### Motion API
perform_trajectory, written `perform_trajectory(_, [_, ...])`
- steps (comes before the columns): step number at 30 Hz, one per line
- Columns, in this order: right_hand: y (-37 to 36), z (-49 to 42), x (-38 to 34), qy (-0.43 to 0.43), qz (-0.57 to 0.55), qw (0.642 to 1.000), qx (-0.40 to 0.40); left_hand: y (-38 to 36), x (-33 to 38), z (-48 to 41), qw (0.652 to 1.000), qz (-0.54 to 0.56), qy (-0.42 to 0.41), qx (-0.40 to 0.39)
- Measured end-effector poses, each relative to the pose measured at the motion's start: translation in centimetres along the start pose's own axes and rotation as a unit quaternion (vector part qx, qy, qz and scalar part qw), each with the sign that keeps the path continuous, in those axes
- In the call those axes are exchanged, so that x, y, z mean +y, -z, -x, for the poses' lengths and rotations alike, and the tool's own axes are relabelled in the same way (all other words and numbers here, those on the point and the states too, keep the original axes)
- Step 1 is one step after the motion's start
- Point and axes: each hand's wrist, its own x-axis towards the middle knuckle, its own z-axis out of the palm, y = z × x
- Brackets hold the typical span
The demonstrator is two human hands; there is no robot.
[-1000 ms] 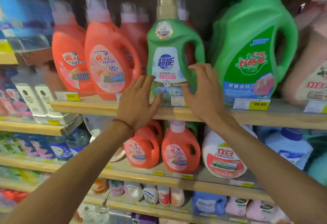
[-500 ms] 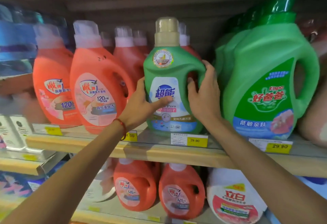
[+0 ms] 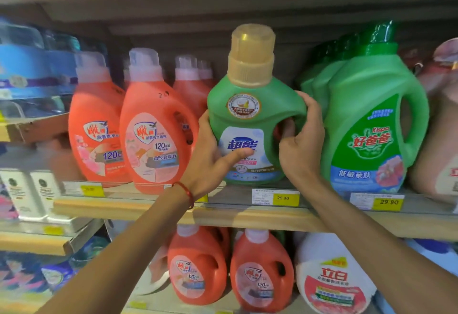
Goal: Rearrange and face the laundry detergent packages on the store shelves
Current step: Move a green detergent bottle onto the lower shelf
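A small green detergent bottle (image 3: 247, 105) with a tan cap stands on the upper shelf (image 3: 247, 214), label facing me. My left hand (image 3: 210, 162) grips its left side, thumb across the blue label. My right hand (image 3: 301, 140) wraps the bottle's handle on the right, fingers through the handle hole. Orange detergent bottles (image 3: 153, 135) stand to the left, large green Kispa bottles (image 3: 371, 125) to the right.
Yellow price tags (image 3: 285, 198) line the shelf edge. More orange bottles (image 3: 262, 271) and a white bottle (image 3: 334, 281) sit on the shelf below. Blue packages (image 3: 29, 71) and white boxes (image 3: 32, 194) fill the left shelves. A pink bottle (image 3: 443, 128) stands at the far right.
Both hands have closed around the small green bottle. The view has moved closer and the bottle looks raised and drawn slightly toward me.
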Motion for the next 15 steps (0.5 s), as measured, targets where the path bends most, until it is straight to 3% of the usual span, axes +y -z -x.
perform_trajectory(6, [0.9, -0.2, -2.7, 0.001, -0.03, 1.0, 0.005, 1.4, 2.9, 0.5, 1.0, -0.003, -0.031, 0.001])
perform_trajectory(15, [2.5, 1.2, -7.9, -0.019, -0.022, 0.999, -0.017, 4.0, 7.3, 3.9, 0.998, 0.062, -0.014, -0.02])
